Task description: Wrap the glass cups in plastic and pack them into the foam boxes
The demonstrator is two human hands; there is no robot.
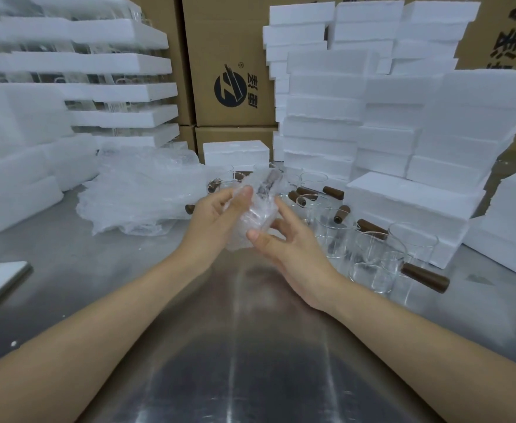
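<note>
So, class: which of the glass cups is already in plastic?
The cup held between both hands, above the table: crinkled clear plastic covers it. The cups standing to the right are bare glass with brown handles.

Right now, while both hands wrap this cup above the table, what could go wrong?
1. The wrapped cup is held in mid-air by the left hand and right hand; smooth plastic could let it slip onto the metal table.
2. Bare glass cups stand crowded beside the right forearm; a sideways sweep may topple them.
3. The foam box stacks look uneven and may tip if bumped.
</note>
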